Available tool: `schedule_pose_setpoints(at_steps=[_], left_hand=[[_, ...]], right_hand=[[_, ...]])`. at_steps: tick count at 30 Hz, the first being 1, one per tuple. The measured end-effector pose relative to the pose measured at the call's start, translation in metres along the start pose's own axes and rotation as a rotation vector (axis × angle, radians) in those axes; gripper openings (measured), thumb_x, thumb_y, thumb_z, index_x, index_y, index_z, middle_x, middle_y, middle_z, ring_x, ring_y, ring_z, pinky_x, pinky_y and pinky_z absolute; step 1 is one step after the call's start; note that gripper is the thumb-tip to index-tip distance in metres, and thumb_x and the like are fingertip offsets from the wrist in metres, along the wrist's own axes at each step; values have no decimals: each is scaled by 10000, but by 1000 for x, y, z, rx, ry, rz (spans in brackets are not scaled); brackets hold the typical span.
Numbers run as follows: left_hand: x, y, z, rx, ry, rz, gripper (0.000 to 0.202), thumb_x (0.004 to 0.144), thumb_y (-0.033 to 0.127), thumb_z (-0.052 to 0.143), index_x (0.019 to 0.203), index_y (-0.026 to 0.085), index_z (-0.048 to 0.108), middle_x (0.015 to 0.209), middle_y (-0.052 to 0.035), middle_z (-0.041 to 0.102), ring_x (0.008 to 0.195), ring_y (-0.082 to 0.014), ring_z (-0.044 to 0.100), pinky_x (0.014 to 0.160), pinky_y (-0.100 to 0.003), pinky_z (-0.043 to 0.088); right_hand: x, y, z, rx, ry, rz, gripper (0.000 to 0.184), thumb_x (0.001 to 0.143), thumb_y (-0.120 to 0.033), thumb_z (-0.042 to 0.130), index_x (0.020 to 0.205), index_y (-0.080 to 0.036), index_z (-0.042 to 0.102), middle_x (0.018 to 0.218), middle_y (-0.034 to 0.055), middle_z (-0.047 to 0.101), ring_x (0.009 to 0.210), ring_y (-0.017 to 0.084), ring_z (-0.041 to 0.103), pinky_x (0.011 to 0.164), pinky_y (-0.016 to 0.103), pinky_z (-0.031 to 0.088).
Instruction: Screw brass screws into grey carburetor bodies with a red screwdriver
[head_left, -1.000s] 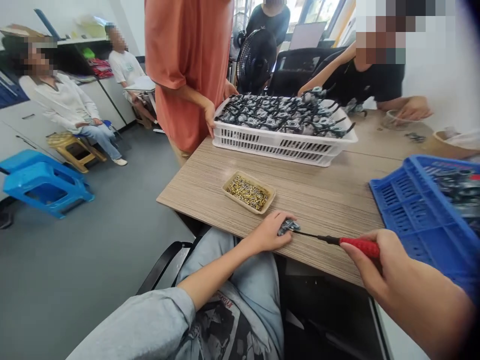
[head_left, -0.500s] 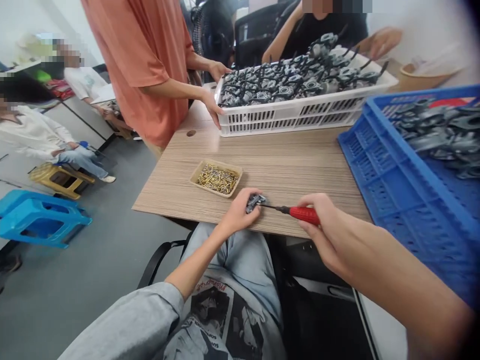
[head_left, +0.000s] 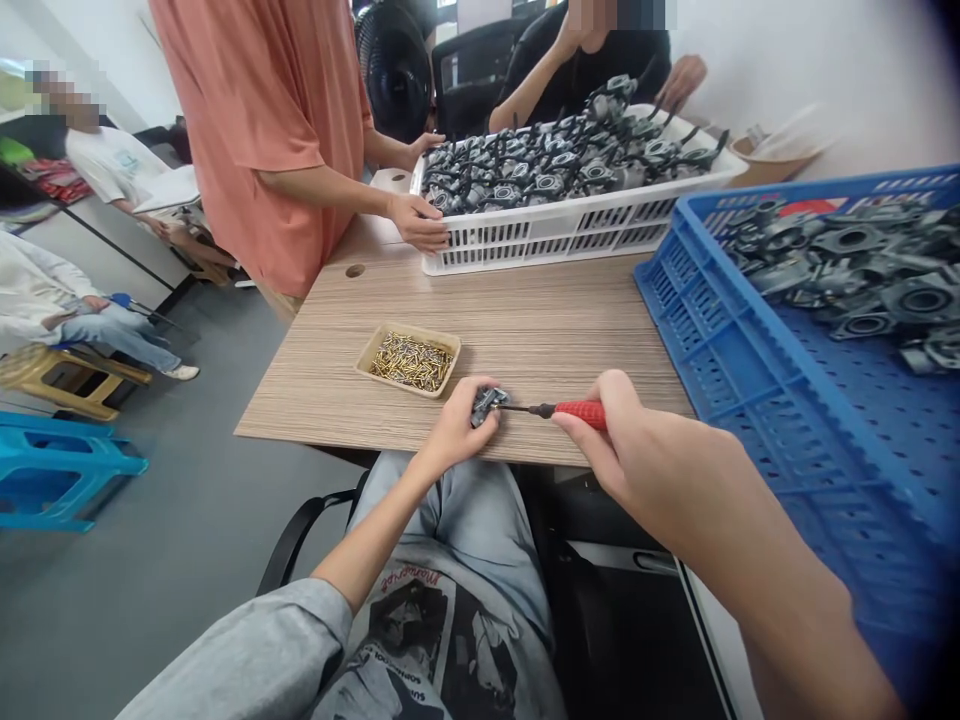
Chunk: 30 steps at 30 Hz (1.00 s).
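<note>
Near the table's front edge, my left hand [head_left: 461, 420] is closed around a small grey metal casting [head_left: 489, 402]. My right hand [head_left: 626, 430] grips the red handle of a screwdriver [head_left: 577, 412], whose dark shaft points left. The shaft's tip meets the casting's right side; what exactly it touches there is too small to make out. Just beyond my left hand sits a shallow tan tray [head_left: 363, 366] filled with small brass-coloured screws.
A white crate [head_left: 540, 235] heaped with metal assemblies stands at the table's back, held by a person in an orange shirt [head_left: 255, 130]. On the right, a blue crate [head_left: 720, 320] holds grey castings. Another person in black [head_left: 585, 80] sits behind; a blue stool [head_left: 67, 470] is left.
The whole view has shifted, so most things appear further left. My hands keep the casting and screwdriver together. The orange-shirted person's near hand has shifted on the white crate's corner.
</note>
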<state>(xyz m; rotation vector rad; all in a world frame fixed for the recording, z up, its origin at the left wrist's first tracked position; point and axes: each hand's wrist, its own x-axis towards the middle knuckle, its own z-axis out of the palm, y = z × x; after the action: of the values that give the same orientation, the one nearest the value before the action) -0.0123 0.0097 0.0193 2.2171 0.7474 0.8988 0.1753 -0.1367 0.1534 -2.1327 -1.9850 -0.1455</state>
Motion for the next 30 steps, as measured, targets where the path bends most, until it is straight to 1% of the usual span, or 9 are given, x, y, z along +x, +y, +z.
schedule_pose_setpoints(at_steps=[5,8,10,14,19,24,25,28,30], left_hand=[[0,2,-2,-11,2,22,409,871,154,567,1270,198,491,1213,-92,594,1153,-229,572,1044,-377,457],[0,3,-2,-9,4,24,406,872,149,562,1269,200,492,1214,-88,594,1151,-226,572,1042,-373,456],[0,3,-3,-7,4,17,405,874,149,559,1270,202,491,1221,-88,594,1158,-227,571,1046,-374,455],[-1,4,-3,-13,5,11,408,877,150,556,1276,206,488,1234,-90,592,1173,-230,569,1057,-382,454],[-1,3,-3,-20,8,14,414,874,150,560,1279,207,489,1240,-92,593,1180,-236,569,1063,-395,454],[-1,2,-2,-10,0,7,411,878,159,554,1281,205,485,1243,-95,589,1193,-237,562,1072,-394,449],[-1,2,-2,-12,1,10,414,877,158,556,1282,206,484,1243,-94,588,1194,-236,561,1073,-393,448],[0,2,-2,-14,5,10,414,877,154,557,1281,209,483,1245,-95,586,1197,-237,557,1076,-397,445],[0,2,-2,-12,5,9,407,879,153,555,1276,207,484,1240,-97,587,1192,-238,558,1072,-400,446]], right_hand=[[0,1,-3,167,-84,-119,237,1032,-422,365,1057,-218,481,710,37,658,544,202,616,477,253,257],[0,-1,-3,42,-27,-8,313,1027,-483,350,975,-208,489,553,13,564,438,208,555,450,260,194],[0,-2,-3,-8,13,34,336,1023,-502,352,983,-202,496,530,8,544,419,211,544,444,263,178],[1,0,-5,146,-55,-102,240,1026,-409,367,1103,-214,485,742,42,674,539,201,624,469,253,259],[3,-3,-3,-23,1,17,317,1030,-484,355,976,-203,492,545,11,564,432,209,560,448,270,168],[4,-3,-5,173,-62,-134,202,1027,-375,362,1104,-220,466,783,34,685,564,202,652,471,258,253],[4,-3,-4,174,-70,-127,197,1027,-378,360,1076,-220,467,753,29,676,550,201,647,467,258,247],[5,-2,-3,48,-30,21,297,1029,-474,355,961,-210,472,560,6,582,441,213,586,443,270,173],[5,-1,-3,51,-23,43,298,1030,-478,365,997,-203,477,583,16,606,470,224,609,447,268,188]])
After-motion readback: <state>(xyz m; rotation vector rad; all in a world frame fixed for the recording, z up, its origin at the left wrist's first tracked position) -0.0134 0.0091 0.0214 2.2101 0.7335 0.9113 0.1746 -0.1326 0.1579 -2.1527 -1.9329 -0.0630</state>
